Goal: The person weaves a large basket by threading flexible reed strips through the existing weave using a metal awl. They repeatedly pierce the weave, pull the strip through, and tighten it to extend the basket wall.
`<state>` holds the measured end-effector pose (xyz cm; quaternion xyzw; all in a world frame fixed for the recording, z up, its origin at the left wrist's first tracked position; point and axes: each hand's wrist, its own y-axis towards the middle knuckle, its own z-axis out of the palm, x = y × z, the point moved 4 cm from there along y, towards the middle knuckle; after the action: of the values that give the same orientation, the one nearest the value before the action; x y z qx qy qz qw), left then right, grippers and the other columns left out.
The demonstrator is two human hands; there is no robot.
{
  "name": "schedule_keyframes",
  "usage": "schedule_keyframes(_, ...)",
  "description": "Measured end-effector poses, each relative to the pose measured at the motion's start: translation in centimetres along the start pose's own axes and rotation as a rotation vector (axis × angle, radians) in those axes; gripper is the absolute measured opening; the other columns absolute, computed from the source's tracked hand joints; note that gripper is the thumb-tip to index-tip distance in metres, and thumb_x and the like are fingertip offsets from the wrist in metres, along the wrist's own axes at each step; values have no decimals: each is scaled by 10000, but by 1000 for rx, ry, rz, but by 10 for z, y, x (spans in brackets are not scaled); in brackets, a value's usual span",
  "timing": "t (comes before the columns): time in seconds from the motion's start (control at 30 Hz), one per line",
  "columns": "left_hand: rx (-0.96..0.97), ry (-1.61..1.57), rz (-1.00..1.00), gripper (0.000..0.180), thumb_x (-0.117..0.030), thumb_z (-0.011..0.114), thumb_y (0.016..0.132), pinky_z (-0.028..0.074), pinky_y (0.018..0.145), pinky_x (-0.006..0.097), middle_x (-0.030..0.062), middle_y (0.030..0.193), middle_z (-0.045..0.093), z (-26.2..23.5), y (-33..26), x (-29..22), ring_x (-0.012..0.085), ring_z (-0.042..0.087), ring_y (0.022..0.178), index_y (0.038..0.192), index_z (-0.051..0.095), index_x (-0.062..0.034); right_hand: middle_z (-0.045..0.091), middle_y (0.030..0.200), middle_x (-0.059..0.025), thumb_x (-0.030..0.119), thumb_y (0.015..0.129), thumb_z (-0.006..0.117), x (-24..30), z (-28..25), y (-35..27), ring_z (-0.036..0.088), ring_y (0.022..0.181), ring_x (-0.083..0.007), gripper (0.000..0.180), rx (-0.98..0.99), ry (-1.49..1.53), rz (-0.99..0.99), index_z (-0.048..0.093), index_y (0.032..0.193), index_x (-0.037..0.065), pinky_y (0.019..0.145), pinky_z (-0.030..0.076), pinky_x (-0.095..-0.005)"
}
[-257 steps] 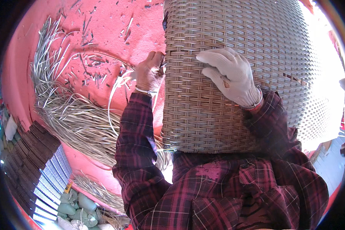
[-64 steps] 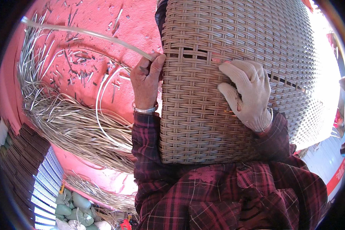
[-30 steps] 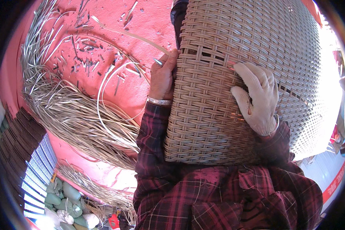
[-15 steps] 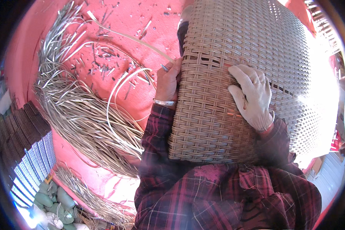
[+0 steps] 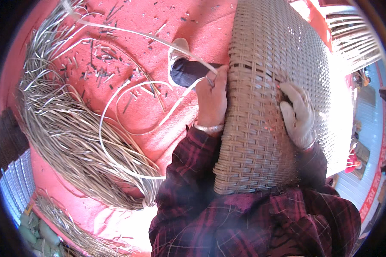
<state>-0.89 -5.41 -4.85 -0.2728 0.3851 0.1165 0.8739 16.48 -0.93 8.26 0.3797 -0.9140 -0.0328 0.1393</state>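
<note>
Left hand: the bare left hand [image 5: 212,100] stands at the panel's left edge, thumb and fingers closed on a pale strip [image 5: 203,64]; a small grey piece shows at the fingers, though it is too small to tell what it is.
Right hand: the gloved right hand [image 5: 299,116] lies on the face of the weave, thumb and fingers parted, with a gap between them.
Woven panel: the brown woven panel [image 5: 253,141] stands right of centre, its lower end against the person's body, between the two hands; narrow dark slots run across the weave above the right hand's fingertips.
Strip: it runs from the left hand up and away to the upper left, over the red cloth [image 5: 212,28].
Loop: a pale loop [image 5: 101,128] curls on the cloth, left of the left hand.
Bundle: a long bundle of strips [image 5: 81,141] lies left of the loop, near short scraps [image 5: 105,53].
Leg: a dark trouser leg [image 5: 188,73] and a pale shoe [image 5: 180,45] show beside the panel.
Lower left corner: green-grey sacks [image 5: 48,233].
</note>
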Motion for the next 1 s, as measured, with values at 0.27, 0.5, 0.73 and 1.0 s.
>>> schedule_keyframes(0.27,-67,-256,-217,243,-166,556,970,235,507,192,-69,647,465,-2,-20,8,23,337,569,1080,658,25,581,1155,-193,109,888,556,7,-2,-5,581,1009,-336,334,131,-84,11,544,1196,-20,878,470,-396)
schedule_keyframes(0.5,-17,-333,-256,220,-135,516,984,251,500,185,-46,689,520,-4,-18,8,21,336,550,1084,637,19,532,1233,-221,234,957,482,3,-1,-8,534,1107,-365,402,203,-94,121,489,1260,-30,967,415,-431)
schedule_keyframes(0.73,88,-399,-309,244,-127,485,991,274,472,180,100,950,683,-17,-3,9,24,342,506,1140,605,24,520,1246,-257,228,961,458,-5,0,-16,524,1131,-380,426,185,-41,149,476,1260,-75,986,400,-443)
schedule_keyframes(1.0,289,-286,-404,275,-120,456,998,246,429,158,94,1036,668,-20,22,10,4,326,477,1209,558,25,506,1264,-279,244,967,452,-17,0,-23,507,1150,-391,456,173,53,172,465,1262,-103,1014,359,-468)
